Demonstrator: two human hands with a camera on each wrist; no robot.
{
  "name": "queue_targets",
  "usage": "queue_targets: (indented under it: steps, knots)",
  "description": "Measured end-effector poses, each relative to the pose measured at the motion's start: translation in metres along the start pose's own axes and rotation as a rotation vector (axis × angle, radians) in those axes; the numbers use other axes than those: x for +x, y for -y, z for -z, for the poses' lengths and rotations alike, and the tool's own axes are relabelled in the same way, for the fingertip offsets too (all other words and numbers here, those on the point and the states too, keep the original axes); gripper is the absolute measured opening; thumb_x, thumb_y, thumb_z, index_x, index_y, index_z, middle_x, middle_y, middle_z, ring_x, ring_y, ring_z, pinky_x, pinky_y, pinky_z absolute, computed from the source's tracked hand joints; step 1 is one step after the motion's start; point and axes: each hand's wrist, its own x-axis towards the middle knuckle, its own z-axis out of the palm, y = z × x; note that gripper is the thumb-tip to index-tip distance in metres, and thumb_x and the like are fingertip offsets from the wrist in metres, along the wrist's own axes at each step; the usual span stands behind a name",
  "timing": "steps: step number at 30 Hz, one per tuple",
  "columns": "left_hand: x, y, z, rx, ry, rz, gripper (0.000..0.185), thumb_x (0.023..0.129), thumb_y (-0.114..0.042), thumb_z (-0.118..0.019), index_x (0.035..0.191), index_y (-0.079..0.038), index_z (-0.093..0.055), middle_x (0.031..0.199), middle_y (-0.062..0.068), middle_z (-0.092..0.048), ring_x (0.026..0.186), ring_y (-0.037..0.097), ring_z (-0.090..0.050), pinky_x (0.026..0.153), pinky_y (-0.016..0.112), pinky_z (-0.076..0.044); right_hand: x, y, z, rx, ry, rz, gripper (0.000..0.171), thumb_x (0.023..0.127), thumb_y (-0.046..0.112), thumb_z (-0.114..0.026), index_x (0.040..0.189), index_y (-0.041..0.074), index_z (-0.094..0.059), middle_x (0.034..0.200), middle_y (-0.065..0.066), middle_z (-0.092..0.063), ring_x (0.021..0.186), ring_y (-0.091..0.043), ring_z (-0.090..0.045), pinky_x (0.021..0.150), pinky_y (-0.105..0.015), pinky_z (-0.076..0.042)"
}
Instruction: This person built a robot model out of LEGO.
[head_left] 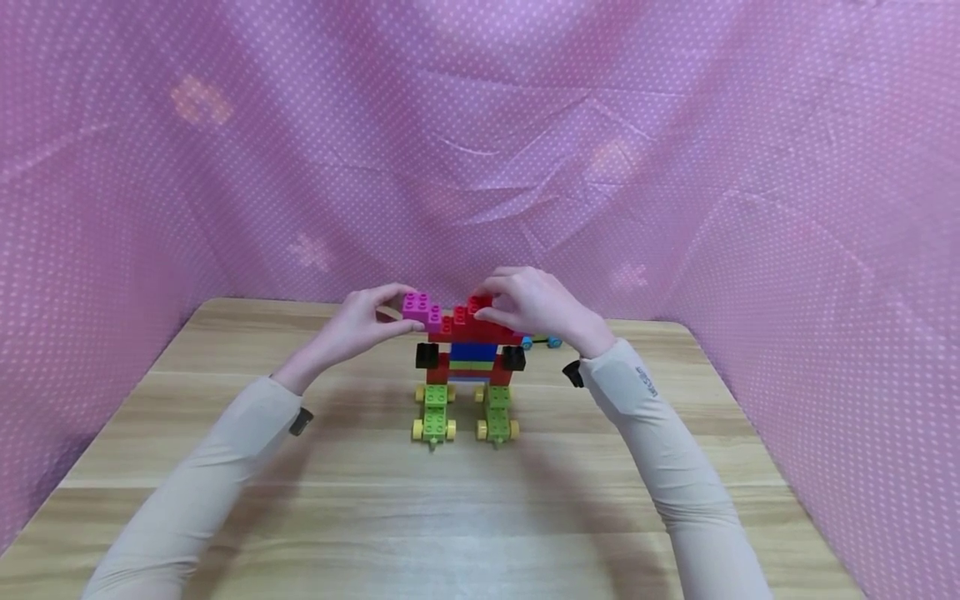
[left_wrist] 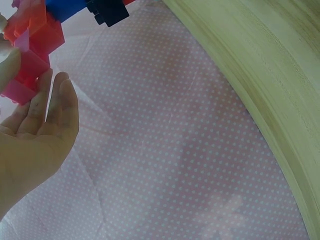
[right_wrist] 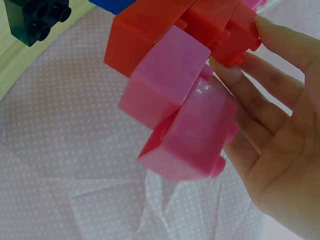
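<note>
Left hand pinches the glossy studded magenta brick; right hand grips the red brick. Both top the blocky plastic figure standing mid-table (woodgrain). Right-side pink bricks hidden in head view.

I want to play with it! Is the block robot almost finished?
Nearly. The green wheeled feet, red-and-blue body and black side blocks are built. The left hand holds the magenta brick, the right hand a red brick on top. What remains isn't visible.

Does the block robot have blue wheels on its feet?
No, the block robot stands on green feet with yellow wheels.
</note>
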Motion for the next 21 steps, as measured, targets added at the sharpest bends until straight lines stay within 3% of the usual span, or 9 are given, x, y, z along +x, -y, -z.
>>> queue_targets:
  steps: [4, 9, 14, 17, 21]
  knots:
    - [0.000, 0.001, -0.001, -0.002, 0.008, 0.002, 0.046, 0.090, -0.025, -0.074, 0.130, -0.010, -0.060, 0.112, 0.011, -0.069, 0.106, 0.027, -0.064, 0.094, 0.041, -0.059, -0.008, -0.009, 0.002, 0.069, -0.052, -0.003, 0.030, 0.095, 0.030, -0.067, 0.119, 0.013, -0.070, 0.116, -0.003, -0.073, 0.096, -0.017, -0.069, 0.086, -0.033, -0.058]
    - [-0.001, 0.000, -0.001, 0.001, 0.005, 0.005, 0.046, 0.089, -0.025, -0.075, 0.130, -0.010, -0.060, 0.111, 0.011, -0.070, 0.105, 0.026, -0.066, 0.092, 0.040, -0.059, -0.023, -0.030, 0.009, 0.145, -0.187, -0.032, 0.030, 0.094, 0.022, -0.068, 0.120, 0.007, -0.069, 0.116, -0.009, -0.072, 0.103, -0.022, -0.069, 0.095, -0.039, -0.056]
    - [-0.002, 0.001, -0.001, 0.004, 0.003, 0.012, 0.047, 0.089, -0.027, -0.074, 0.131, -0.010, -0.060, 0.112, 0.012, -0.070, 0.104, 0.025, -0.067, 0.092, 0.040, -0.059, -0.045, -0.061, 0.013, 0.182, -0.285, -0.111, 0.029, 0.093, 0.015, -0.069, 0.119, 0.002, -0.068, 0.117, -0.015, -0.071, 0.107, -0.029, -0.067, 0.098, -0.045, -0.055]
    - [-0.001, 0.001, -0.001, 0.002, 0.002, 0.017, 0.048, 0.090, -0.028, -0.074, 0.131, -0.010, -0.059, 0.112, 0.012, -0.070, 0.104, 0.025, -0.067, 0.091, 0.040, -0.060, -0.061, -0.082, 0.009, 0.194, -0.295, -0.187, 0.028, 0.093, 0.013, -0.068, 0.118, 0.000, -0.068, 0.118, -0.019, -0.070, 0.106, -0.033, -0.068, 0.096, -0.048, -0.057]
    - [-0.001, 0.001, 0.000, 0.001, 0.002, 0.020, 0.048, 0.089, -0.027, -0.075, 0.132, -0.011, -0.059, 0.112, 0.011, -0.070, 0.103, 0.025, -0.068, 0.089, 0.039, -0.060, -0.086, -0.109, -0.009, 0.203, -0.246, -0.298, 0.030, 0.095, 0.015, -0.066, 0.119, -0.002, -0.066, 0.117, -0.022, -0.070, 0.105, -0.036, -0.068, 0.095, -0.051, -0.056]
